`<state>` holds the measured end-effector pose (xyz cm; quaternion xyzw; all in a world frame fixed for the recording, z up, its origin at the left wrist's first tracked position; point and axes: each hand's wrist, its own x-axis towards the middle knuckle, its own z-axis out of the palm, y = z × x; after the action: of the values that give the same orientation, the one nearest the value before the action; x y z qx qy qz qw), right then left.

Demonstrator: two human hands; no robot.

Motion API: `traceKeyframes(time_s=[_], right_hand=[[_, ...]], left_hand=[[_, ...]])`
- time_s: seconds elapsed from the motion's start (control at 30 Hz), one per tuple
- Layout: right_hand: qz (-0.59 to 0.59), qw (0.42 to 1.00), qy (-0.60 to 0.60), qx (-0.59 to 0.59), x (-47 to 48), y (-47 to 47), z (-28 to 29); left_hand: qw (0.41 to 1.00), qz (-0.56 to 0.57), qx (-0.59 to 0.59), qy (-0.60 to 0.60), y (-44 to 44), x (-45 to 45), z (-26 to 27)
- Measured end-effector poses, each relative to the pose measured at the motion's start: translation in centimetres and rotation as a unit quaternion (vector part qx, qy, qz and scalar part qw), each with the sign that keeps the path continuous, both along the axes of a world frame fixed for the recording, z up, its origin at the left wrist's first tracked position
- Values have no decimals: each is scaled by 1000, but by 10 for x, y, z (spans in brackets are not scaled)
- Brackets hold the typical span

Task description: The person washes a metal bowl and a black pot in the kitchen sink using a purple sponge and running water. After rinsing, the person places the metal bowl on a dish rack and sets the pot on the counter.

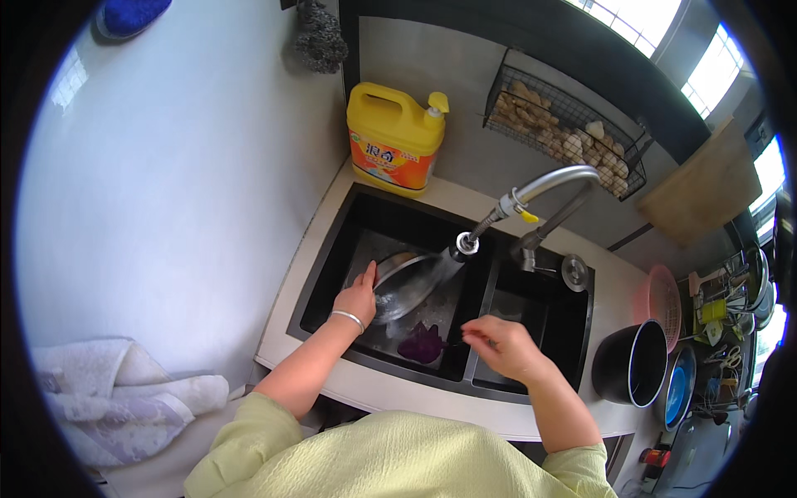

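In the left basin of a black double sink [471,372], my left hand [359,299] grips the rim of a round metal lid or shallow pan [408,283], held tilted. Water sprays onto it from the pull-down head of the faucet [467,244]. Below it on the basin floor lies a dark purple cloth [422,344]. Over the divider and the right basin, my right hand [505,346] is raised with thumb and fingertips brought together. Nothing shows between those fingertips. A small brownish thing behind the metal piece is mostly hidden.
A yellow detergent jug [396,140] stands behind the sink. Above hangs a wire basket [563,127] of ginger and garlic. To the right are a sink strainer [574,272], a black pot [630,364], a pink colander [661,305] and a blue basin [677,392]. A towel [131,404] lies at left.
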<state>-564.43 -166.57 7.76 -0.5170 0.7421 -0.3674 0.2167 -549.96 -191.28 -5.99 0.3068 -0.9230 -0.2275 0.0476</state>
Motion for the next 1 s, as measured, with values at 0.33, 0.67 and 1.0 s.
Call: traceKeyframes(time_s=[0.33,0.67,1.0], right_hand=[[-53,939,304,-153,-50,-190,61],[-149,906,385,98,-109,-274,92],[-178,858,457,-151,-125,-261,68]], left_hand=[[850,256,370,273,-63,16,52],[725,156,578,341,-59,-45,138],[738,144,573,326,-50,-61,133]])
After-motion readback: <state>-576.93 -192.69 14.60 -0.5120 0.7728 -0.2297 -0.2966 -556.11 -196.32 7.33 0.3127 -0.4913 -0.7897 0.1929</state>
